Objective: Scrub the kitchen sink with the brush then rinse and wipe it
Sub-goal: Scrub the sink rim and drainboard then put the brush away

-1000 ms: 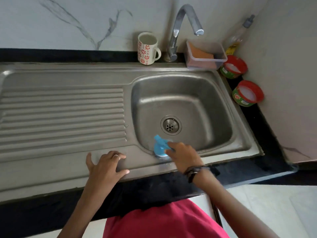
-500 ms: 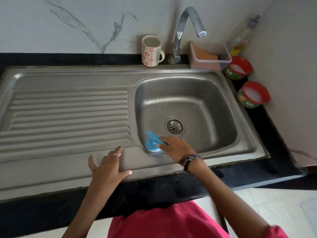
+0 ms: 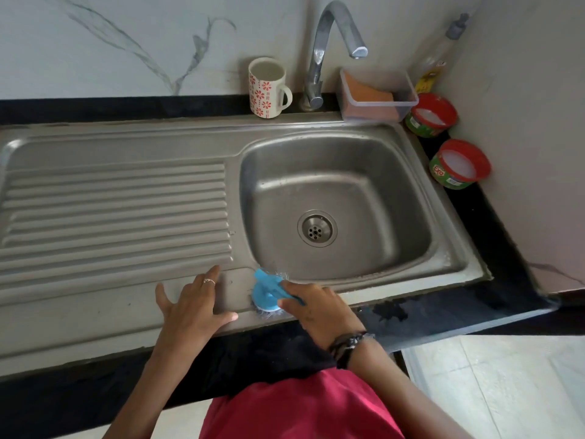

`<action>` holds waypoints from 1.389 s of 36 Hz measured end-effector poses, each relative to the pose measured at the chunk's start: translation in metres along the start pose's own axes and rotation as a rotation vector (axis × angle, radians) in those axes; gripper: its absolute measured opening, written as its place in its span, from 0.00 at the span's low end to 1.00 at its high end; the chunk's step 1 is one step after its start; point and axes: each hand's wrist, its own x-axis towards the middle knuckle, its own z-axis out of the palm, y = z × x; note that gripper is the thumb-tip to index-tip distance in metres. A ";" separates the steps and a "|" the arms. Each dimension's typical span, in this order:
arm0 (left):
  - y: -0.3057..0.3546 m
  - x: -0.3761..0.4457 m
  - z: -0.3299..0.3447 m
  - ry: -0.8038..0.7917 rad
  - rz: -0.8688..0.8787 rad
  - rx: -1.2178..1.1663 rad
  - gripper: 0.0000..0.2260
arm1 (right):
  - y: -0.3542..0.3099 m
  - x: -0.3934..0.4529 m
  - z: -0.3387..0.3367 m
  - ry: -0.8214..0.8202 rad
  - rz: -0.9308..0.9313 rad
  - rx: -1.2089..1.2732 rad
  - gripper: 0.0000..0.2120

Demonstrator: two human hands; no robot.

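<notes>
While pressed to the sink (image 3: 202, 337) rim, blue brush (image 3: 267, 294) apparently within grasping right-hand fingers (image 3: 292, 301); left hand (image 3: 193, 308) flat, released.

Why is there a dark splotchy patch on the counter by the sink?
It looks like a wet patch on the black counter edge, just right of the right hand scrubbing with the blue brush. Probably splashed water, though I cannot be sure. Nothing else looks odd.
</notes>
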 end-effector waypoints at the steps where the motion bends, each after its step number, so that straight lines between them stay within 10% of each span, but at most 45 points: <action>1: 0.000 0.000 0.000 0.001 0.001 0.000 0.39 | 0.003 -0.003 0.000 0.014 0.010 -0.024 0.18; 9: 0.000 -0.003 0.001 -0.005 -0.008 -0.010 0.40 | 0.084 -0.014 -0.046 0.181 0.219 0.049 0.17; 17: 0.004 -0.003 0.003 -0.037 -0.027 0.019 0.39 | 0.018 0.015 -0.021 -0.002 -0.003 0.018 0.17; 24: 0.032 0.000 -0.005 -0.004 -0.010 0.011 0.29 | 0.057 0.025 -0.050 0.016 0.142 0.685 0.11; 39: 0.268 0.127 -0.060 0.112 0.455 0.012 0.25 | 0.193 0.053 -0.246 0.510 0.157 0.771 0.09; 45: 0.372 0.195 -0.078 -0.242 0.392 -0.889 0.27 | 0.224 0.110 -0.322 0.708 0.114 0.673 0.10; 50: 0.432 0.234 -0.084 -0.126 0.461 -0.943 0.24 | 0.240 0.173 -0.360 0.709 0.104 0.596 0.11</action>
